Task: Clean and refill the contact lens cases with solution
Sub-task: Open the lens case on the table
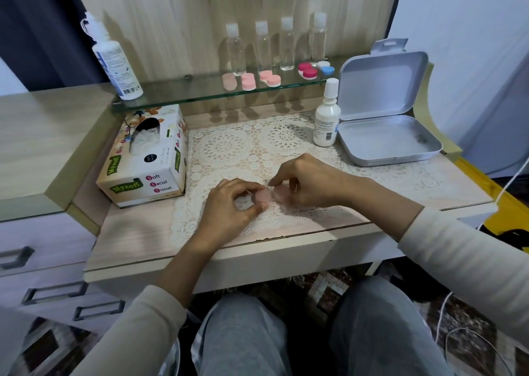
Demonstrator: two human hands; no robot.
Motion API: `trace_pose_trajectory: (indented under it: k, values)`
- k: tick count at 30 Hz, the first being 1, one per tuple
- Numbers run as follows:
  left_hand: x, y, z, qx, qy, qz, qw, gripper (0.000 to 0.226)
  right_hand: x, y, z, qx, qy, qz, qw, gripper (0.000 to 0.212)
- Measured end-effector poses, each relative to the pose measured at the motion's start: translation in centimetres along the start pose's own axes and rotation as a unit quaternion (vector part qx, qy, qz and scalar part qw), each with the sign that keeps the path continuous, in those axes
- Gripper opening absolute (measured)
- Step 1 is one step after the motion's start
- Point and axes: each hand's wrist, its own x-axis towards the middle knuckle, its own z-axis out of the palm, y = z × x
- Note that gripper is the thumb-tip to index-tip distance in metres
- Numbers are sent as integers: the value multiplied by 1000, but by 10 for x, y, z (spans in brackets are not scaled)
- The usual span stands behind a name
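Note:
A pale pink contact lens case (267,195) rests on the lace mat (229,146) at the middle of the desk. My left hand (229,206) pinches its left cap and my right hand (303,182) pinches its right cap. Several more lens cases stand on the glass shelf (177,96): pink ones (248,81), a red and white one (308,70) and a blue and white one (326,67). A large solution bottle (116,60) stands at the shelf's left end. A small white solution bottle (327,116) stands on the desk at the right.
A tissue box (146,163) lies left of the mat. An open grey tin (383,112) sits at the right. Several clear small bottles (263,47) line the back of the shelf. Drawers are at the left, a white cable (512,181) hangs at the right.

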Motion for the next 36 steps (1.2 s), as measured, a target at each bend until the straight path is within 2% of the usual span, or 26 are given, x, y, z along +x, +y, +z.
trace_pose_trajectory:
  k: [2, 7, 11, 15, 18, 22, 26, 31, 36]
  values:
    - [0, 0, 0, 1, 0, 0, 1000, 29, -1, 1, 1, 4, 0, -7, 1000, 23]
    - [0, 1, 0, 7, 0, -2, 1000, 30, 4, 1, 5, -38, 11, 41, 998, 13]
    - [0, 1, 0, 2, 1, -2, 1000, 28, 4, 0, 4, -58, 6, 54, 997, 18]
    - [0, 1, -1, 1, 2, -1, 1000, 29, -2, 1, 1, -19, 5, 20, 1000, 25]
    - [0, 1, -1, 1, -1, -1, 1000, 28, -2, 1, 3, -21, 14, -2, 1000, 21]
    - [0, 1, -1, -4, -9, -2, 1000, 29, 1, -1, 6, -29, 4, 1, 1000, 17]
    - [0, 1, -1, 0, -11, -3, 1000, 30, -1, -2, -2, 20, -14, -3, 1000, 22]
    - [0, 1, -1, 7, -7, 5, 1000, 30, -2, 0, -4, 25, -25, 37, 999, 29]
    - [0, 2, -1, 1, -6, 0, 1000, 30, -2, -3, -2, 19, -4, 32, 999, 20]
